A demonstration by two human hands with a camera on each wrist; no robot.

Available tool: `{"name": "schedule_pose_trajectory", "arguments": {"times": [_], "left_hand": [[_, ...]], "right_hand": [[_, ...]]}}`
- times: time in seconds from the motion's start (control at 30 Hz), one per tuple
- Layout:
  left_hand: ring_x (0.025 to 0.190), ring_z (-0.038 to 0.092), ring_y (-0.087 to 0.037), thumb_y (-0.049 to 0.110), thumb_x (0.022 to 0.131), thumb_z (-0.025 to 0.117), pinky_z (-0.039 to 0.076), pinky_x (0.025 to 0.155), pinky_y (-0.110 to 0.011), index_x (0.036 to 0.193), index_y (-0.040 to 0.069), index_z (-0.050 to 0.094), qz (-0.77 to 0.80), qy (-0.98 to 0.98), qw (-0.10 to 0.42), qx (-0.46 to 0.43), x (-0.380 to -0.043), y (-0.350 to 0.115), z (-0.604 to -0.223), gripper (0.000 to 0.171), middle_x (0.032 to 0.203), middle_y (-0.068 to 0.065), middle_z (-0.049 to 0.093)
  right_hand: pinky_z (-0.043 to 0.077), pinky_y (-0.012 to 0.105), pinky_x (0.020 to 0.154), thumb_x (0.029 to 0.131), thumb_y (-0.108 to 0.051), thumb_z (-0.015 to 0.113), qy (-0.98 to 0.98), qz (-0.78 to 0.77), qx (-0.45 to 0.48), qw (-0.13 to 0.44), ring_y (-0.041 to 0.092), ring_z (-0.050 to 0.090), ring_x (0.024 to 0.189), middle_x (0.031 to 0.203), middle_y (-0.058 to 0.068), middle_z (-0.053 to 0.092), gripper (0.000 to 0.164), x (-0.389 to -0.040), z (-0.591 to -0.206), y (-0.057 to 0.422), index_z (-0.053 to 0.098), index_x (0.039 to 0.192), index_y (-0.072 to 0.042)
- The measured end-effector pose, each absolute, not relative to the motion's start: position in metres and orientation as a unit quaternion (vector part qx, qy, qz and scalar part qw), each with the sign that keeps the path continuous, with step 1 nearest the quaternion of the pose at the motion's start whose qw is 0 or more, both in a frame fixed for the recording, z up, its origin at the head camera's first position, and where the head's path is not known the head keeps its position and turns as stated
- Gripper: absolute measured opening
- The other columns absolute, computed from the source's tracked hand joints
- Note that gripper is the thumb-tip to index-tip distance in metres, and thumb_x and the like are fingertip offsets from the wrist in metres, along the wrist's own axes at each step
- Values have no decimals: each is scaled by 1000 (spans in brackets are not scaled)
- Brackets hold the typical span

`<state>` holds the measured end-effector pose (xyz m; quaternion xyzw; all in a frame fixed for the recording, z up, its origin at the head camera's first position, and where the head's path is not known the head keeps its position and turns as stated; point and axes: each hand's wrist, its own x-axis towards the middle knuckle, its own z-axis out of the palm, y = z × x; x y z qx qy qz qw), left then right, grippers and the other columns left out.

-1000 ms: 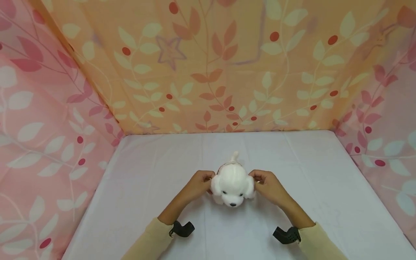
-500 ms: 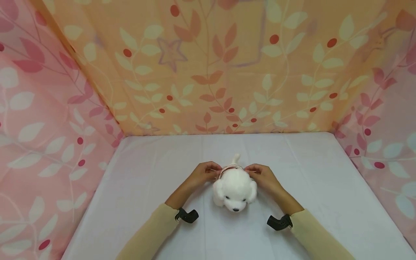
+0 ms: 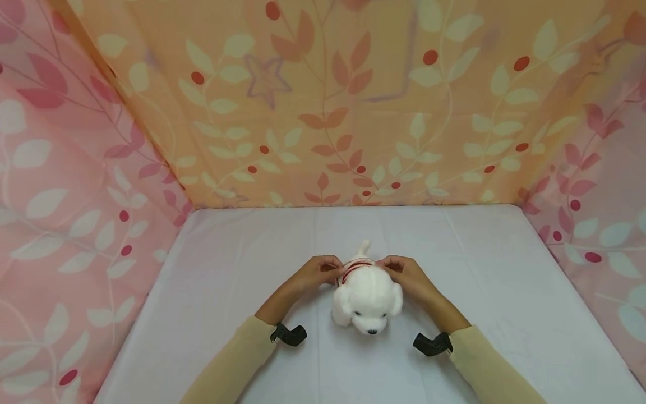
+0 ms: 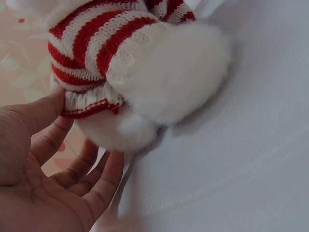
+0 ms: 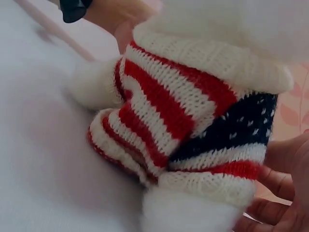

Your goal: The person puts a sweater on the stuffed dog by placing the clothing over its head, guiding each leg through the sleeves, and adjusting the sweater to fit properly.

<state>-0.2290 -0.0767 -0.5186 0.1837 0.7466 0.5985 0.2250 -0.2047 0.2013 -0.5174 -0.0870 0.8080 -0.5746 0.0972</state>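
Note:
A white plush dog (image 3: 372, 303) stands on the white-covered table, its face toward me and its tail at the back. It wears a knitted sweater (image 5: 159, 101) with red and white stripes and a dark blue patch with white flecks. On the dog's left-hand side in the head view, my left hand (image 3: 320, 272) pinches the sweater's hem between thumb and forefinger; the other fingers spread below a furry leg (image 4: 130, 130). My right hand (image 3: 410, 276) grips the sweater from the opposite side, its fingertips partly hidden behind the knit.
A white cloth (image 3: 242, 247) covers the table under the dog. Orange leaf-patterned fabric (image 3: 323, 112) rises behind it, with pink patterned fabric (image 3: 75, 224) at both sides. Black camera mounts (image 3: 290, 335) sit at both wrists.
Both hands have gone from beside the dog's ears to the sweater over its back. The dog has shifted slightly toward me and right, and more of the striped knit shows.

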Motion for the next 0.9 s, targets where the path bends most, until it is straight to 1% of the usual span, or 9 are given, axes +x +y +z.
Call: {"name": "schedule_pose_trajectory", "arguments": {"times": [0.13,0.27,0.37,0.43,0.53,0.6,0.67,0.8,0.9], "left_hand": [[81,62,-14,12,103,61,55,75,-34,104,-5,66,605,748,197,188,-229,-74,-520,18,92,-7,65],[78,63,-23,14,104,57,53,70,-32,101,-5,66,593,767,167,177,-226,-71,-521,21,85,-9,65],[77,63,-27,18,104,59,50,65,-31,98,-2,68,576,786,147,170,-223,-71,-521,23,83,-9,66],[78,64,-25,21,104,60,50,65,-31,100,2,67,562,798,133,172,-219,-71,-521,21,89,-8,67],[78,64,-18,23,103,62,51,66,-29,105,6,65,540,816,109,172,-210,-74,-519,17,96,-7,67],[78,64,-15,23,102,63,52,66,-28,105,9,63,524,830,90,169,-201,-77,-517,15,96,-5,66],[78,64,-13,22,102,63,52,66,-27,103,10,63,510,840,72,170,-193,-82,-513,12,94,-2,66],[82,65,-14,17,101,64,54,68,-27,104,13,67,501,841,78,189,-181,-87,-507,6,95,1,69],[86,66,-15,9,99,62,55,71,-27,109,10,70,501,832,100,217,-173,-88,-505,12,99,-1,71]], "right_hand": [[50,26,82,101,-11,61,811,-572,-100,77,13,64,92,101,12,71,16,-205,-518,198,68,100,3],[51,26,75,101,-6,59,830,-549,-81,46,10,65,81,91,9,70,11,-204,-521,195,65,97,2],[52,29,78,101,-4,58,836,-541,-86,28,14,67,86,94,11,71,10,-202,-522,194,66,98,2],[53,33,82,101,-6,60,839,-538,-83,19,20,68,92,97,12,72,10,-199,-522,195,68,99,1],[54,40,87,99,-7,64,848,-524,-81,2,26,69,101,103,11,73,8,-191,-520,198,70,102,-4],[55,41,85,97,-8,67,857,-510,-74,-13,27,70,101,104,8,74,8,-183,-518,200,71,104,-7],[56,38,81,96,-9,70,867,-490,-80,-38,24,70,97,102,5,74,9,-174,-514,203,72,106,-10],[57,31,72,97,-11,71,883,-441,-121,-103,17,70,89,97,-3,73,10,-156,-504,210,71,106,-10],[56,29,69,96,-7,70,888,-413,-158,-123,12,68,86,94,-5,72,10,-141,-501,215,72,105,-11]]}}
